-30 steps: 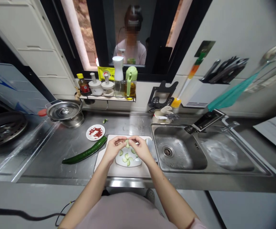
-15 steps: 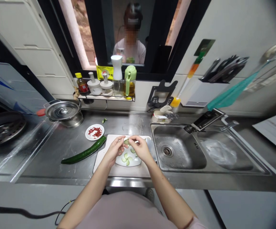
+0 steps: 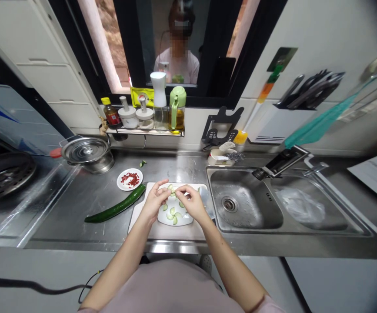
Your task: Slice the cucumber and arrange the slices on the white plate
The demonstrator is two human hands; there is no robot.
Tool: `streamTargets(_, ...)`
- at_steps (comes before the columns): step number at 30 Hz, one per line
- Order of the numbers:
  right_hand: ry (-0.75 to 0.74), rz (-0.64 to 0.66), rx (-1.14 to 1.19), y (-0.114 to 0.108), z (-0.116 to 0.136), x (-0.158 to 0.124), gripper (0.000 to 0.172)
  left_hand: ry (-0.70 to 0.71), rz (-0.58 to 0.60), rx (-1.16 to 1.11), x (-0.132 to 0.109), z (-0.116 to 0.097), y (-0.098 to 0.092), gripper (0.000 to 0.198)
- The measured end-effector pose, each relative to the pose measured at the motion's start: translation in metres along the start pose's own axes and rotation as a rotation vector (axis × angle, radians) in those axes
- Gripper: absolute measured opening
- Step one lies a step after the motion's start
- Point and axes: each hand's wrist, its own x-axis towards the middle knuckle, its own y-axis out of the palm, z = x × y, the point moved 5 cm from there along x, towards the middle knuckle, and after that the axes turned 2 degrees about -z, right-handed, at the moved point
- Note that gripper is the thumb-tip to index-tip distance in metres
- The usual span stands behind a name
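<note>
Head view: left hand (image 3: 157, 201) and right hand (image 3: 191, 202) meet above the plate (image 3: 187, 218). Left thumb and fingertips pinch a pale piece (image 3: 171, 188), with the forefinger raised apart; right thumb and forefinger pinch at its near-right edge. Cut slices (image 3: 175, 221) lie clustered on the plate, which rests on the board (image 3: 175, 234). Cucumber (image 3: 116, 210) lies left of it. Step in hand, judged: handling the piece. Next move appears to call for a light fingertip grip, clear of the cluster.

L hand (image 3: 155, 202) now w/ index raised
</note>
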Motion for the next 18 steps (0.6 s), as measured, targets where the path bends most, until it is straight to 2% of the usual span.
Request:
streamTargets(7, 0.095, 0.015, 0.097, 0.005, -0.004, 0.0, 0.021, 0.165, -0.036, 0.105, 0.0, -0.008, -0.001, 0.059)
streamTargets(18, 0.125, 0.023, 0.122, 0.007, -0.012, 0.002, 0.02, 0.225, -0.052, 0.199, 0.004, 0.0, -0.007, 0.048)
